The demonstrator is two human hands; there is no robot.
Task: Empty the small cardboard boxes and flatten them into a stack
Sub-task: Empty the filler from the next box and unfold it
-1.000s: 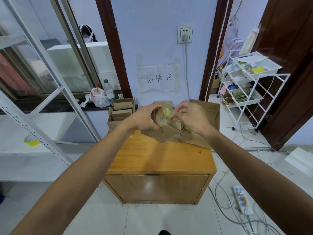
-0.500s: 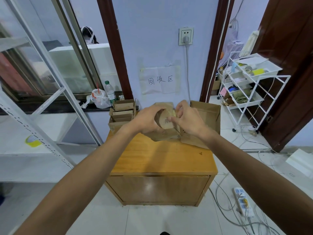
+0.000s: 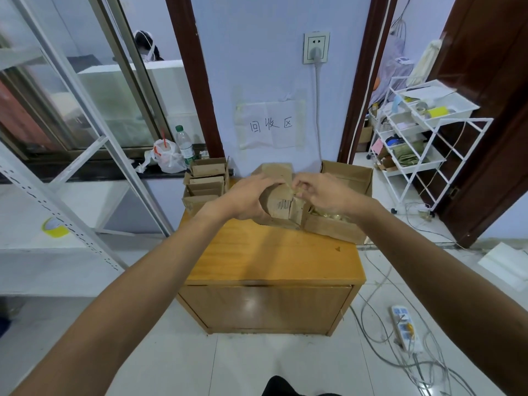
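Observation:
I hold a small cardboard box (image 3: pixel 281 202) with a barcode label above the back of the wooden cabinet (image 3: pixel 271 252). My left hand (image 3: pixel 243 200) grips its left side. My right hand (image 3: pixel 323 192) pinches a strip of yellowish tape at the box's top right edge. Under the box lies crumpled, flattened cardboard (image 3: pixel 275 170). Several small open boxes (image 3: pixel 205 182) are stacked at the cabinet's back left corner. A larger open cardboard box (image 3: pixel 347 178) holding yellowish scraps stands at the back right.
A plastic bag (image 3: pixel 168 155) and a bottle (image 3: pixel 184 144) sit on the window ledge to the left. A white wire cart (image 3: pixel 414 138) stands in the doorway on the right. Cables and a power strip (image 3: pixel 404 327) lie on the tiled floor. White metal shelving (image 3: pixel 71 155) rises at left.
The small box has been turned so its barcode side faces me. My right hand shifted from the box's front to its top right edge, pinching tape there.

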